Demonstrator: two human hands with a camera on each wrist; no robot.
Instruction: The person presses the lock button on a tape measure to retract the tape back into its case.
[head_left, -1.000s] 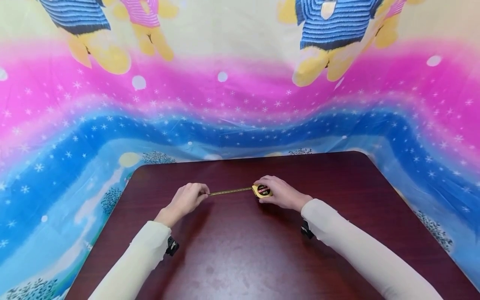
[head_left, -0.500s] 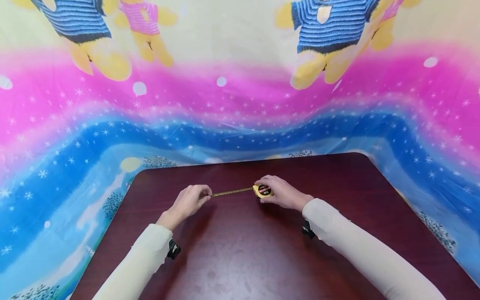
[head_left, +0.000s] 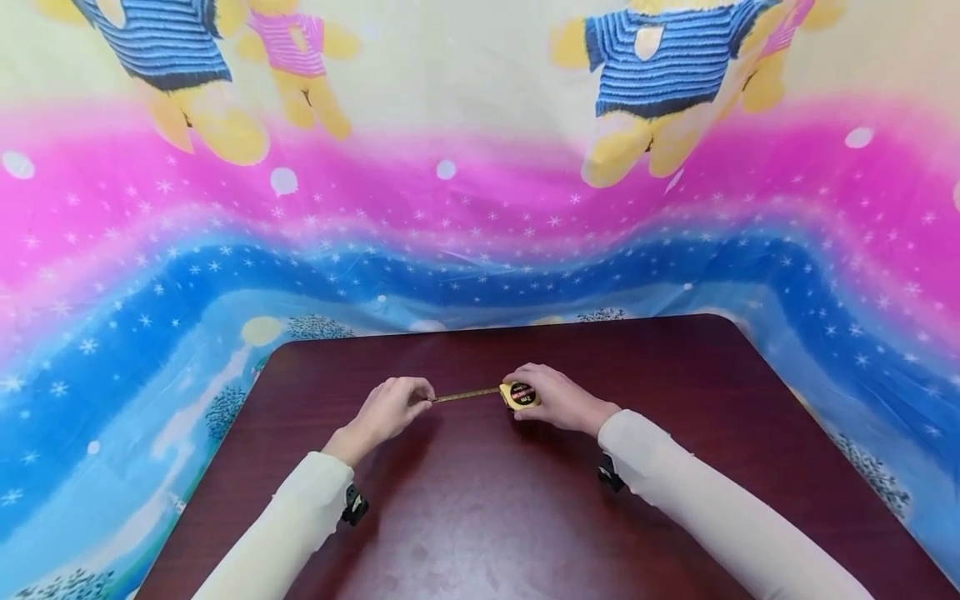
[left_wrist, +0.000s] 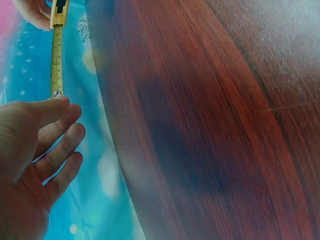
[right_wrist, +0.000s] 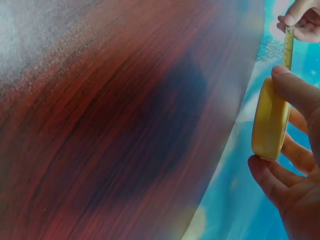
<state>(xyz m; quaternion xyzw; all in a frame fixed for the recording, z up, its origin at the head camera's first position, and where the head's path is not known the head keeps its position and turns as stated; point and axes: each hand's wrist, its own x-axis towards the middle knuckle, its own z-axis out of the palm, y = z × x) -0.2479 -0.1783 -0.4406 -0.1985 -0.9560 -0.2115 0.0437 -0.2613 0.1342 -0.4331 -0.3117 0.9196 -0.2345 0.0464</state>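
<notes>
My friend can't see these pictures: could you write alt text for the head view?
A person's right hand grips a yellow tape measure while the left hand pinches the end of its drawn-out blade, above a glossy dark reddish-brown table. Behind hangs a pink-and-blue cloth printed with snowflakes.

I wear a long, plain cream-white cloth sleeve (head_left: pixel 277 525) on my left arm and a matching cream-white cloth sleeve (head_left: pixel 720 492) on my right, each with a slightly uneven cuff and tiny bumps along its outer edge. A small, blocky black device (head_left: pixel 356 504) sits at my left wrist, a similar black device (head_left: pixel 611 473) at my right. My fingers (left_wrist: pixel 74 134) are bare, with rounded tips.
</notes>
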